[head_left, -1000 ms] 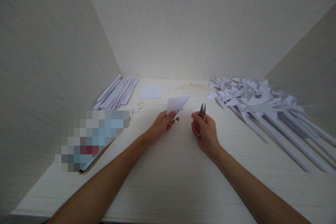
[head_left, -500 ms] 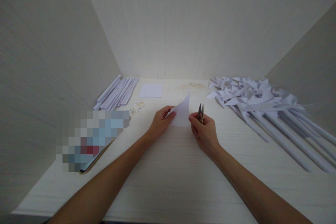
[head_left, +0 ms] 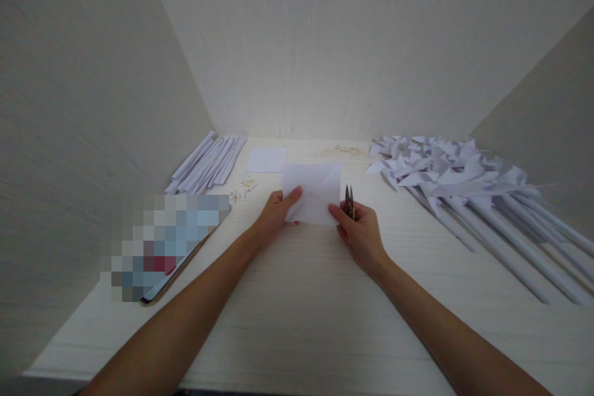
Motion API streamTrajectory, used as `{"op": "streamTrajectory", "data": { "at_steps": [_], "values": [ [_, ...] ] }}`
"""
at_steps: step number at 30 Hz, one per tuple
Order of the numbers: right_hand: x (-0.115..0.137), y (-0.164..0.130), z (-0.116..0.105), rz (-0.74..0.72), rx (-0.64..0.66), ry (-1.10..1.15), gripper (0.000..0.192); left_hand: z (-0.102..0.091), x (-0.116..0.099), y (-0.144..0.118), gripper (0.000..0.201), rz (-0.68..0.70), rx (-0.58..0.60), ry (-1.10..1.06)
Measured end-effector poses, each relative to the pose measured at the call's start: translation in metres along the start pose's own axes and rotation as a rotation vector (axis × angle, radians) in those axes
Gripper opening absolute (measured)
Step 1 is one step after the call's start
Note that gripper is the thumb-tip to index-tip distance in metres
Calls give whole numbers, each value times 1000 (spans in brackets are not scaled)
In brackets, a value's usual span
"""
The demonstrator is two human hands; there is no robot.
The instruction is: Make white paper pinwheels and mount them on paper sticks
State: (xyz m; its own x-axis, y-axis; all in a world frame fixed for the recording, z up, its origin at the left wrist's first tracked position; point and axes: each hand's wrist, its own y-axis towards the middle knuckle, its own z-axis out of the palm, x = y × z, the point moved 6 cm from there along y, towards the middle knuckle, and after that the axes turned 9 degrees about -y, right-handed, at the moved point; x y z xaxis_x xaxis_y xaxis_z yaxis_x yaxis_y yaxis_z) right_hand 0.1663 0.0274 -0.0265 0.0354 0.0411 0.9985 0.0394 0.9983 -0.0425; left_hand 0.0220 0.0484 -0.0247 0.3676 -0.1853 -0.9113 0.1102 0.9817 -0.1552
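Two hands are closed on one thin white paper sheet (head_left: 312, 193), creased and held flat above the middle of the pale wood-grain table (head_left: 297, 322). Its left edge is pinched by the left hand (head_left: 273, 216); its right edge is gripped by the right hand (head_left: 359, 232), in which small metal snips (head_left: 348, 198) are also clasped. Rolled paper tubes (head_left: 208, 163) lie far left, folded paper pinwheels (head_left: 445, 170) far right.
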Motion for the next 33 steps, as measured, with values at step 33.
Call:
{"op": "streamTrajectory", "data": {
  "at_steps": [33],
  "values": [
    [5,2,-6,76,-60,249,31,-2,0,0,50,-37,69,187]
  ]
}}
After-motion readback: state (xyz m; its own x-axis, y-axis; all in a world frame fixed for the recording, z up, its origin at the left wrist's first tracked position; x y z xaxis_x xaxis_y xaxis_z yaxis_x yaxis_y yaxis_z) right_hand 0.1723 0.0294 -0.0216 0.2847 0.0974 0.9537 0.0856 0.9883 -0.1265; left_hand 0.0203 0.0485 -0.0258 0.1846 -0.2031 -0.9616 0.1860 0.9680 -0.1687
